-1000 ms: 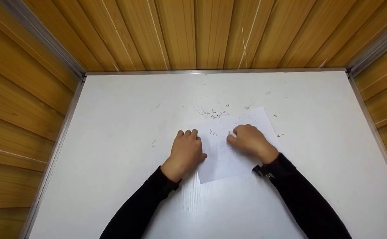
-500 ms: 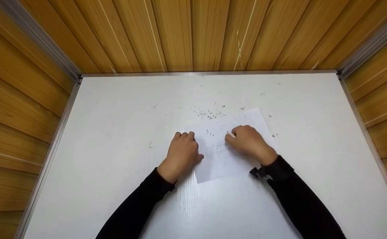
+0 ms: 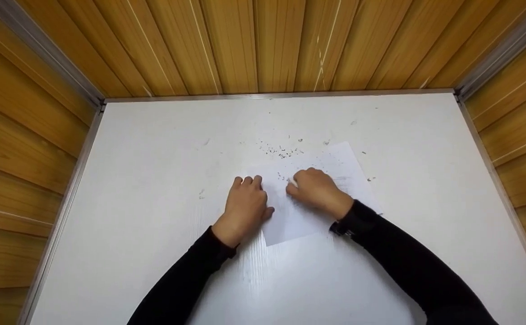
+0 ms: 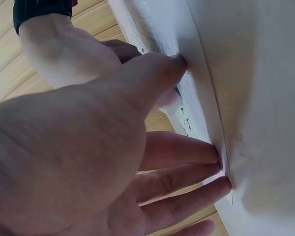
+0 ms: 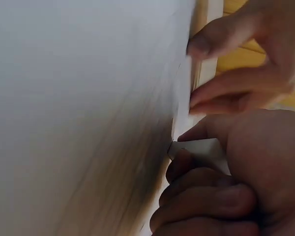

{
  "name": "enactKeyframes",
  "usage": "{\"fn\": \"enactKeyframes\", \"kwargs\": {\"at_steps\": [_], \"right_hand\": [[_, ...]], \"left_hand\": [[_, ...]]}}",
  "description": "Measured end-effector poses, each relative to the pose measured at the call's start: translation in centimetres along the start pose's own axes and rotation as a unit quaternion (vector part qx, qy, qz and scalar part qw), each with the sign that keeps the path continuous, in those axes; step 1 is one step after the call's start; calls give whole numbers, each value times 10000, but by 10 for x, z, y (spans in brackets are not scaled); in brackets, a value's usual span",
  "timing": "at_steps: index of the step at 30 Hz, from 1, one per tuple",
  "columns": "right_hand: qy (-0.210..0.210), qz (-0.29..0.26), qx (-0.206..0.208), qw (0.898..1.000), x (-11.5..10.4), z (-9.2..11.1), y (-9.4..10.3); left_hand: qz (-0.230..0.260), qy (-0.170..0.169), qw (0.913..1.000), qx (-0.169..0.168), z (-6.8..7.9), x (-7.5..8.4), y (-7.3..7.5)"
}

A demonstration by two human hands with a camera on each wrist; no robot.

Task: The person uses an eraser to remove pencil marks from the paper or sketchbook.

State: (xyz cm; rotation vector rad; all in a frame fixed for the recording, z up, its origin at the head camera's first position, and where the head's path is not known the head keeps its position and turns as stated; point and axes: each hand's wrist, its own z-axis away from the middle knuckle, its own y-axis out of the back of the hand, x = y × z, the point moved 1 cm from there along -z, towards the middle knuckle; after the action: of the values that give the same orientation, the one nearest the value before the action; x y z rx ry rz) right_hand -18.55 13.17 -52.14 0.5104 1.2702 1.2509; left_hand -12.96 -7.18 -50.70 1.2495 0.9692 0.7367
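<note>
A sheet of white paper [image 3: 285,225] with grey pencil marks lies tilted on the white table. My left hand [image 3: 246,203] presses its left edge, fingertips and thumb spread on the surface, as the left wrist view also shows. Between the thumb and curled fingers of my right hand [image 3: 318,190] is a white block-shaped eraser [image 5: 202,150], its dark-edged end against the paper. From above, the right hand covers most of the eraser and part of the pencil marks.
Dark eraser crumbs [image 3: 282,151] are scattered over the paper's top edge and the table behind it. A few smudges and bits lie farther out on the table [image 3: 154,158]. Wood-patterned walls [image 3: 236,45] border the back and both sides.
My right hand has moved left across the paper with the eraser, uncovering grey marks on the paper's right side. The left hand stays at the left edge. The head view shifts slightly.
</note>
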Motion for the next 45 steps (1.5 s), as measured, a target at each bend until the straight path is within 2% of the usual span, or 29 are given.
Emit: {"fn": "enactKeyframes", "kwargs": {"at_steps": [6,8,11,15,20,25,29,31,34,37,40,45], "right_hand": [[-618,-165,369,9973,65,21,30],[-682,-109,432,9967,78,26,35],[-643,-87,410,9971,84,28,36],[-585,-271,363,9973,72,25,32],[-182,-649,120,9977,25,10,21],[135,-293,19,9995,-18,-11,8],[146,-71,-20,9999,-26,-23,3],[110,-64,-73,9999,-18,-24,5],[-61,-192,-108,9997,8,-20,17],[-389,-234,139,9989,43,-7,30],[-672,-356,329,9966,72,6,34],[-621,-607,387,9955,89,16,32]], "left_hand": [[-34,-29,9999,147,-1,-1,4],[14,-25,9999,127,0,-3,4],[206,-13,9998,39,1,-5,5],[477,-56,9988,-26,2,-7,5],[669,29,9978,34,1,-10,4],[865,115,9961,124,-2,-11,1],[965,74,9951,177,-4,-9,-1],[883,57,9958,238,-4,-8,-1],[678,48,9973,262,-5,-7,0],[574,17,9982,196,-5,-6,0],[610,-44,9981,76,-6,-5,-1],[723,-76,9973,43,-7,-1,-2]]}}
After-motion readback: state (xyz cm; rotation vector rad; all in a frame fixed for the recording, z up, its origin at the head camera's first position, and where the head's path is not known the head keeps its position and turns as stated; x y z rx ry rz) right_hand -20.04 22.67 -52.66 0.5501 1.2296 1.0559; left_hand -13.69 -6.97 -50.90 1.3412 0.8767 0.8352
